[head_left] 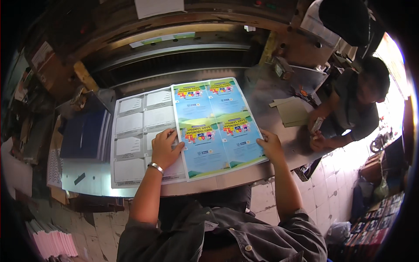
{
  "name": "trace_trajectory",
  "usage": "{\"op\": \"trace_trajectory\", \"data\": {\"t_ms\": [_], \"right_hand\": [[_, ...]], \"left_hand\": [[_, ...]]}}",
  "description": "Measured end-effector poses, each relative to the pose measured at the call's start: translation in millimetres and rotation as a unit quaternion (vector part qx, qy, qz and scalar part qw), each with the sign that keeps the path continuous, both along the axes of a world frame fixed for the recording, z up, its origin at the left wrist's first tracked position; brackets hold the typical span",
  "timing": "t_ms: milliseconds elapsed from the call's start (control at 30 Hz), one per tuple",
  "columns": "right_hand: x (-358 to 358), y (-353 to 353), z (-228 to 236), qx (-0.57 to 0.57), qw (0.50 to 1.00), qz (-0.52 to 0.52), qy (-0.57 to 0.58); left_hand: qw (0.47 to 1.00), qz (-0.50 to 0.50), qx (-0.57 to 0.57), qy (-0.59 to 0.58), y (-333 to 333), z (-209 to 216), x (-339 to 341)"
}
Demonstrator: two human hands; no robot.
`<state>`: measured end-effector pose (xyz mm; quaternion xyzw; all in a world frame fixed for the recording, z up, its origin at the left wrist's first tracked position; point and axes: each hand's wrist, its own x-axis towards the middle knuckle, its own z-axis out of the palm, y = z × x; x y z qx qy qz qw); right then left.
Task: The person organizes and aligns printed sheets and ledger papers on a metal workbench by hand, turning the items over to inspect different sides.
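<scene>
**A broad, shiny grey-brown tabletop (pixel 257 92) is carrying printed work**

Its far side is fading into shadow. At the right, a co-worker in a dark short-sleeved top (pixel 364 115) is holding a small pale object (pixel 317 125), too blurred to identify. Before the person, a large paper sheet in sky blue, green and yellow (pixel 216 114) is lying on the tabletop, overlapping and partly hiding a grey-and-white paneled sheet (pixel 129 123). A stack of flat navy-blue covers (pixel 83 133) is sitting in dim light at the left.

The left hand (pixel 166 147) is resting over the paneled sheet, thumb and fingers apart, thumb reaching the blue sheet's left edge. The right hand (pixel 271 145) is touching its right edge. Whether either is pinching paper, I cannot tell. A silver-coloured metal band (pixel 156 168) is circling the left wrist.

The blue sheet is repeating one design four times, showing bold headings and small logos; the finest print is blurring.
</scene>
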<state>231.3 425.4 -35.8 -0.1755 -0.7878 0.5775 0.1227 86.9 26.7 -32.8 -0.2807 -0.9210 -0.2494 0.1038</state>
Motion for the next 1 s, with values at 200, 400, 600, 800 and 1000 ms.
{"op": "trace_trajectory", "data": {"t_ms": [200,400,600,800,1000], "right_hand": [[1.0,-6.9,8.8,0.114,0.992,-0.031,-0.033],[2.3,-8.8,10.7,0.084,0.995,-0.035,-0.046],[5.3,5.8,-8.0,0.051,0.997,-0.047,-0.016],[-7.5,-4.2,-8.3,0.037,0.997,-0.058,-0.027],[16.7,-7.8,25.3,0.006,0.995,-0.059,-0.085]], "left_hand": [[1.000,0.016,-0.010,0.006,0.6,0.4,1.6],[1.000,0.025,-0.014,0.004,-0.1,1.0,1.9],[1.000,-0.009,0.006,0.023,14.2,2.8,-2.9],[1.000,-0.002,0.011,-0.006,-3.3,0.9,-0.9],[1.000,0.004,-0.008,0.030,1.0,-6.6,-4.6]]}}
